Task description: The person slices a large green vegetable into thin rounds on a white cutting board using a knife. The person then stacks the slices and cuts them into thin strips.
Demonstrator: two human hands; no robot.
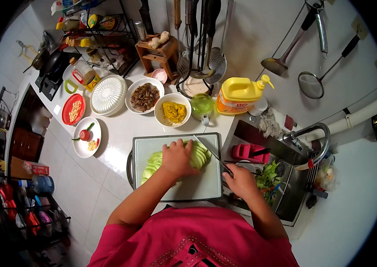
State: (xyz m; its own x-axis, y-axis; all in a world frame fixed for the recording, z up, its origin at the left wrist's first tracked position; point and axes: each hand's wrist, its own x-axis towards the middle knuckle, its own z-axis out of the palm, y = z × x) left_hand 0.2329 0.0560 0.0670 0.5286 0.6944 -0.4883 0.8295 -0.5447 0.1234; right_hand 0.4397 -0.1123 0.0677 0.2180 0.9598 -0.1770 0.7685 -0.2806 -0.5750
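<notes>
A pale cutting board with a dark rim lies on the counter in front of me. Thin pale-green vegetable slices are fanned across its upper half. My left hand lies over the middle of the slices, fingers spread, pressing on them; what is under the palm is hidden. In my right hand, at the board's right edge, is the handle of a kitchen knife. Its blade slants up and left over the board, along the right end of the slices.
Behind the board stand a bowl of yellow paste, a bowl of brown pieces, a green-tinted glass mug and a yellow pump bottle. A plate with chilies is at left. The metal sink at right holds leafy scraps.
</notes>
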